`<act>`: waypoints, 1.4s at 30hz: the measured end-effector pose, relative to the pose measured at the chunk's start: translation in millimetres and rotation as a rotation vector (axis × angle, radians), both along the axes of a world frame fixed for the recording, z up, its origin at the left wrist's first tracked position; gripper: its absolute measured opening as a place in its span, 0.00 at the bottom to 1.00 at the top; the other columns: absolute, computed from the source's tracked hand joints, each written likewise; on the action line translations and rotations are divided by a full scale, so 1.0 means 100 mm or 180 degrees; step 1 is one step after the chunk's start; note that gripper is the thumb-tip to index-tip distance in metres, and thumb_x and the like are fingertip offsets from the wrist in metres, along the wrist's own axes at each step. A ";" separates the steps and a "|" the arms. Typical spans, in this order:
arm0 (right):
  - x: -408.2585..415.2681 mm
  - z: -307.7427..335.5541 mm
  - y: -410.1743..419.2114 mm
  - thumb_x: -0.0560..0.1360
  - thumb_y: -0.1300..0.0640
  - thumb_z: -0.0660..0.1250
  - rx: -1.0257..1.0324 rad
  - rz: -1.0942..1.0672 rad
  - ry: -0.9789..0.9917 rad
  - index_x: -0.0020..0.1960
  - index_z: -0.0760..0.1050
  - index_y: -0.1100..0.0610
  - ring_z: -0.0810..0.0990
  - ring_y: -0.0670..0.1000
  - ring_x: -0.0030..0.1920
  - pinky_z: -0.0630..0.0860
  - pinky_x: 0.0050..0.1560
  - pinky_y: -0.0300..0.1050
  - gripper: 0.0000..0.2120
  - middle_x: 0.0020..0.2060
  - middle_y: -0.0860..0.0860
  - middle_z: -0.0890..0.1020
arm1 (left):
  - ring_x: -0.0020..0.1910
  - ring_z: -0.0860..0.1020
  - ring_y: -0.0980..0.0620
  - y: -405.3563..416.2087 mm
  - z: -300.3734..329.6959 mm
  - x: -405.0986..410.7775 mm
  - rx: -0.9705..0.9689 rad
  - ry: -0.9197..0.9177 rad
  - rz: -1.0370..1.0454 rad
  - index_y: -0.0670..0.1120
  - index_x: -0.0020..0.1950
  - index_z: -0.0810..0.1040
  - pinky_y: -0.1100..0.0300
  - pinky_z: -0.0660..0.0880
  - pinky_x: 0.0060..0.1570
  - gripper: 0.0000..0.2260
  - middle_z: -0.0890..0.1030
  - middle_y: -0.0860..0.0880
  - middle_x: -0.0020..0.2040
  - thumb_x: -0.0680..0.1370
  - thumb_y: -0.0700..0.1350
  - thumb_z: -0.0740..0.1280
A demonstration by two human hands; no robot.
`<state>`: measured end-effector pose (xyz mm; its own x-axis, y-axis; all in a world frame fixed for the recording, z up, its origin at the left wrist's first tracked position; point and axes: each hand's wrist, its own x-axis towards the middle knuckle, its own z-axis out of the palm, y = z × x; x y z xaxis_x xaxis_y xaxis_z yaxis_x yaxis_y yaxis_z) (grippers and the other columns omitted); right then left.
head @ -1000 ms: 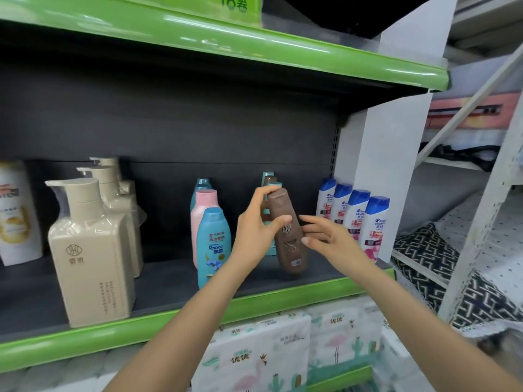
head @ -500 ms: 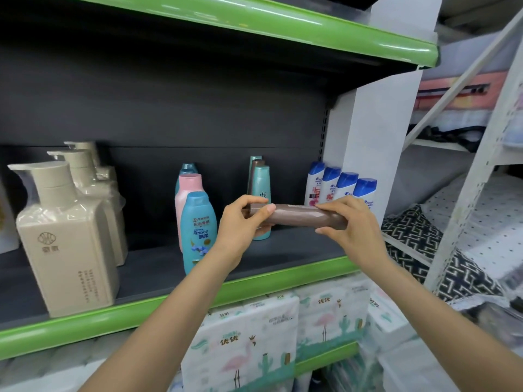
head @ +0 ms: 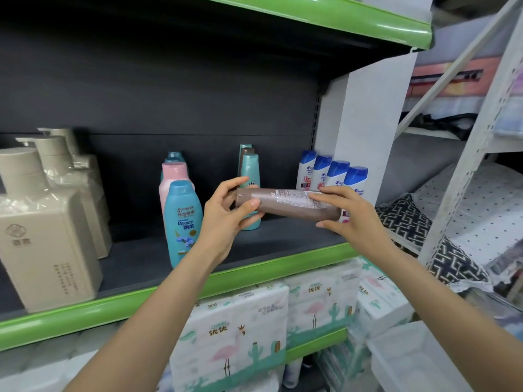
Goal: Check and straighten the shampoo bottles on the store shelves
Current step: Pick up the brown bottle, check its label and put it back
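The brown shampoo bottle lies level in the air before the green-edged shelf, its printed back label turned up; the left hand curls thumb and fingers round its cap end; the right hand pinches its base end; teal bottles stand just behind.

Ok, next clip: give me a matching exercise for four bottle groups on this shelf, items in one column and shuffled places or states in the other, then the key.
Items
1. brown cylindrical shampoo bottle
2. teal Rejoice bottle with blue cap
3. beige square pump bottles
4. white bottles with blue caps

Places or states
A. upright row at the shelf's right end
B. held sideways by the left hand and right hand
C. shelf's left end
D. front of the pink-capped bottle

Pairs: 1-B, 2-D, 3-C, 4-A
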<state>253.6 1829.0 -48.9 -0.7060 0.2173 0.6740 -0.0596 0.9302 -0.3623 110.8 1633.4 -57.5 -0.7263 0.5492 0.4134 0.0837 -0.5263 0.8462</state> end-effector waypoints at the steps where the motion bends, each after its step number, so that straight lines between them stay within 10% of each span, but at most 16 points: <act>1: 0.00 0.00 0.00 0.67 0.61 0.75 0.0014 0.0025 0.0033 0.62 0.75 0.45 0.71 0.44 0.60 0.68 0.55 0.36 0.27 0.59 0.44 0.75 | 0.54 0.81 0.50 -0.01 0.00 -0.01 -0.0013 0.0009 0.0031 0.45 0.60 0.74 0.53 0.80 0.51 0.17 0.79 0.44 0.58 0.73 0.32 0.68; 10: -0.01 0.06 0.03 0.66 0.65 0.75 0.0193 0.0065 0.0165 0.62 0.75 0.48 0.72 0.47 0.60 0.63 0.55 0.21 0.28 0.60 0.49 0.76 | 0.50 0.81 0.50 -0.05 0.00 -0.01 -0.0080 0.0217 0.0099 0.44 0.54 0.76 0.53 0.80 0.51 0.13 0.80 0.47 0.55 0.72 0.33 0.70; 33: -0.65 0.04 -0.40 0.71 0.56 0.73 -0.0090 0.0159 -0.0233 0.66 0.72 0.53 0.74 0.45 0.52 0.70 0.53 0.38 0.25 0.56 0.49 0.77 | 0.47 0.79 0.57 0.09 0.20 -0.08 -0.0772 0.1605 0.1360 0.49 0.51 0.78 0.60 0.78 0.49 0.16 0.81 0.55 0.46 0.66 0.41 0.77; 42: -0.74 -0.06 -0.30 0.74 0.60 0.69 -0.1152 0.0964 -0.0631 0.68 0.71 0.51 0.78 0.44 0.58 0.75 0.62 0.47 0.23 0.59 0.46 0.80 | 0.53 0.77 0.59 0.16 0.34 -0.25 -0.1457 0.2165 0.1038 0.53 0.57 0.76 0.62 0.74 0.55 0.19 0.79 0.57 0.51 0.69 0.43 0.75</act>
<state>179.6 1798.5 -54.9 -0.8802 0.1779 0.4401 -0.2045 0.6945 -0.6898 85.6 1649.3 -23.4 -0.5523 0.5752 0.6034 0.7329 -0.0099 0.6803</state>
